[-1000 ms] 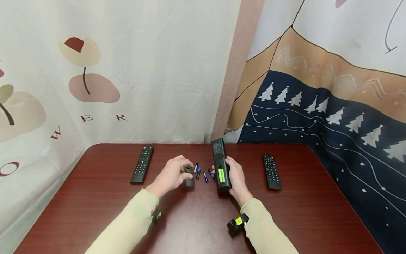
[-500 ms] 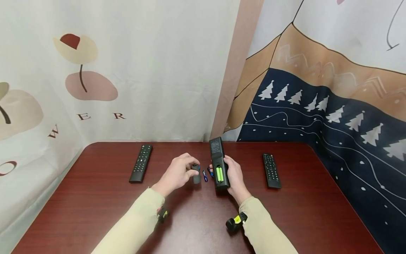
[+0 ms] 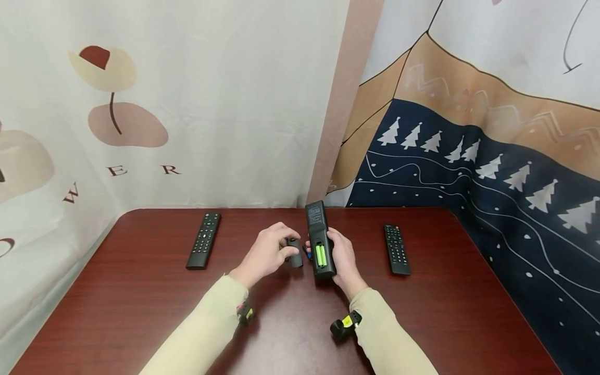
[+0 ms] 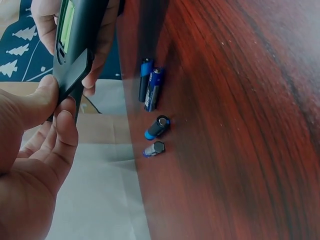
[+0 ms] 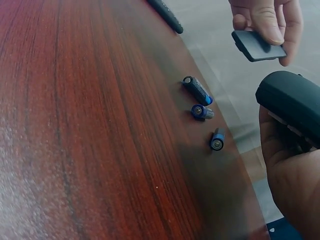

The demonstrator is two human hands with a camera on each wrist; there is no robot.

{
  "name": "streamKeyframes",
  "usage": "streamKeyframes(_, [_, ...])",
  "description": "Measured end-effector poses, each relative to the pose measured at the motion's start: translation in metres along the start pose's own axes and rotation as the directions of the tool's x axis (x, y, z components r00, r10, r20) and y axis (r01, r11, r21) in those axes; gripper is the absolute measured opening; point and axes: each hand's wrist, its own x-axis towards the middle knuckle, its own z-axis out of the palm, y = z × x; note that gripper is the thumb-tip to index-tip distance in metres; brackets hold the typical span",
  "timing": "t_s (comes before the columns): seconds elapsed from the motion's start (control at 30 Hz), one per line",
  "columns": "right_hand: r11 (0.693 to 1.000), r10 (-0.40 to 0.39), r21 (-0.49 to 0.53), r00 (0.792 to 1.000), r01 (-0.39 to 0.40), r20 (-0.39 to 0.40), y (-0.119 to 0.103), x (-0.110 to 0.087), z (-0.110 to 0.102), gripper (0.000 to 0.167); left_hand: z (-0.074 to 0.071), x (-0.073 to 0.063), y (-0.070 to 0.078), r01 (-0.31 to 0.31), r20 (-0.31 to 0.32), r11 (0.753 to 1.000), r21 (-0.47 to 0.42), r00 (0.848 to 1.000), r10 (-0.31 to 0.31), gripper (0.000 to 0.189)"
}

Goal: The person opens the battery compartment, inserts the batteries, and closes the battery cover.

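Note:
My left hand (image 3: 269,252) pinches a dark grey battery cover (image 3: 294,253) between thumb and fingers, just left of a black remote control (image 3: 317,224). That remote lies in my right hand (image 3: 344,258), back side up, its fingers wrapped round the body. Two green batteries (image 3: 321,255) sit in its uncovered compartment. In the right wrist view the cover (image 5: 260,46) is apart from the remote's end (image 5: 290,97). Loose blue-and-black batteries (image 4: 154,89) lie on the table beneath the hands, mostly hidden in the head view.
A second black remote (image 3: 204,241) lies keys up on the left of the dark red table (image 3: 154,291). On the right lies another black remote (image 3: 397,250), also keys up. Printed curtains (image 3: 234,130) hang behind the table's far edge.
My left hand has moved right with the battery cover, closer to the remote and over the loose batteries. The right hand keeps its hold on the remote. The head view has shifted slightly.

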Motion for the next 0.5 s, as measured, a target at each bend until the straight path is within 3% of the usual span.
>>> streamKeyframes(0.27, [1.0,-0.017,0.021,0.999,0.018,-0.039,0.0019,0.0024,0.0023,0.047,0.0026,0.0042,0.0067,-0.011,-0.019,1.0,0.0,1.0,0.011,0.025])
streamKeyframes(0.5, [0.998,-0.015,-0.062,0.994,0.009,-0.107,0.0034,0.0003,0.0032,0.046,0.0057,0.0054,0.0103,-0.019,-0.034,1.0,-0.013,0.999,0.019,0.025])
